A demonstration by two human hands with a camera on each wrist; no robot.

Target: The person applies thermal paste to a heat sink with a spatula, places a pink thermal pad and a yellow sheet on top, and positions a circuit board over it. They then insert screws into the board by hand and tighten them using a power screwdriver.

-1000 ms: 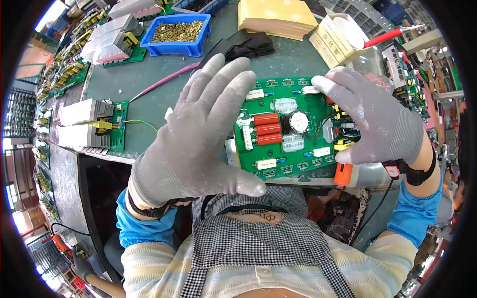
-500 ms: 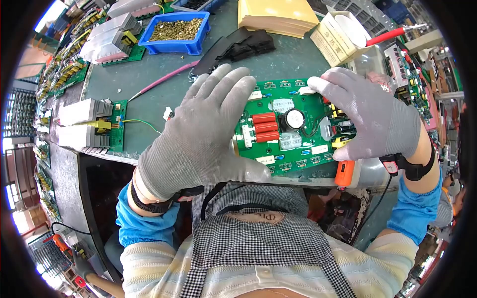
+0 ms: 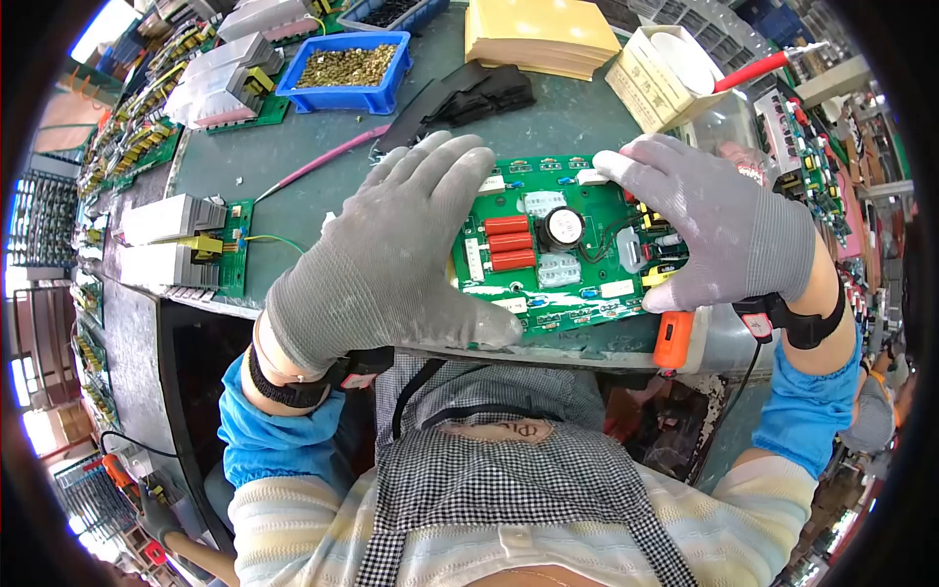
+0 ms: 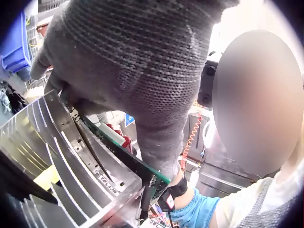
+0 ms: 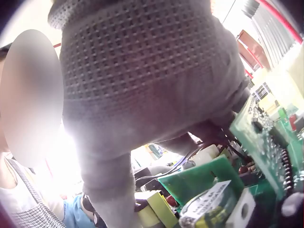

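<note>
A green circuit board [image 3: 599, 207] lies in front of the person, between two hands in grey gloves. The left hand [image 3: 391, 254] grips its left end, thumb along the near edge and fingers toward the far edge. At the opposite end the right hand [image 3: 719, 225] holds it the same way, thumb at the near corner. Three red cylindrical parts [image 3: 509, 242] and a round black capacitor [image 3: 563, 228] with a pale top show between the hands. Finned metal heat sinks [image 4: 61, 166] stand near the left hand in the left wrist view. The gloves hide both board ends.
A blue bin [image 3: 347, 93] of brass-coloured small parts stands at the back left, near black sheets [image 3: 469, 98] and a pink-handled tool [image 3: 328, 158]. Yellow stacked sheets [image 3: 538, 39] and a carton [image 3: 660, 78] are behind. An orange handle [image 3: 672, 339] sits at the near edge.
The board has shifted slightly left, and glare now shows along its near edge. The left hand has come lower, its fingers closer together; the right hand has moved slightly left.
</note>
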